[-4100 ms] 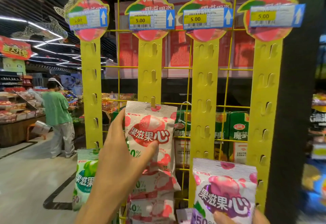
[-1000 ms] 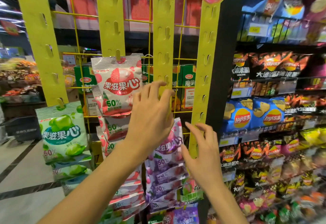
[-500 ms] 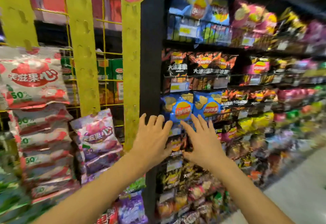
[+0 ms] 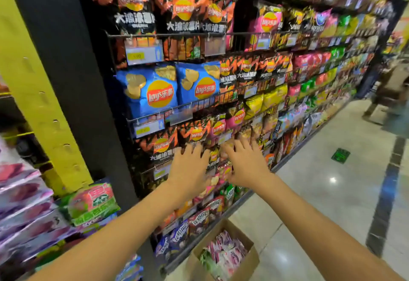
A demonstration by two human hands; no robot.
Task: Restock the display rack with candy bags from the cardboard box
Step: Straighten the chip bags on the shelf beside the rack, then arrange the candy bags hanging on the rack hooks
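Both my hands are stretched out in front of me with fingers spread and nothing in them: my left hand [image 4: 188, 169] and my right hand [image 4: 246, 163], side by side before the chip shelves. The open cardboard box [image 4: 240, 265] stands on the floor below them, at the foot of the shelves, with several pink, purple and green candy bags [image 4: 223, 256] inside. The yellow display rack strip [image 4: 33, 95] is at the far left, with purple candy bags [image 4: 24, 203] hanging on it at the lower left edge.
A black shelf upright [image 4: 73, 77] separates the rack from long wire shelves of chip bags [image 4: 155, 92] running away to the right. A pink and green bag [image 4: 93, 201] hangs low by the strip. Grey tiled aisle floor [image 4: 321, 192] lies at right, with blurred furniture at the far end.
My view has swung right and down, away from the rack to the chip shelves and the box on the floor. Both empty hands moved right with it, having left the hung purple bag.
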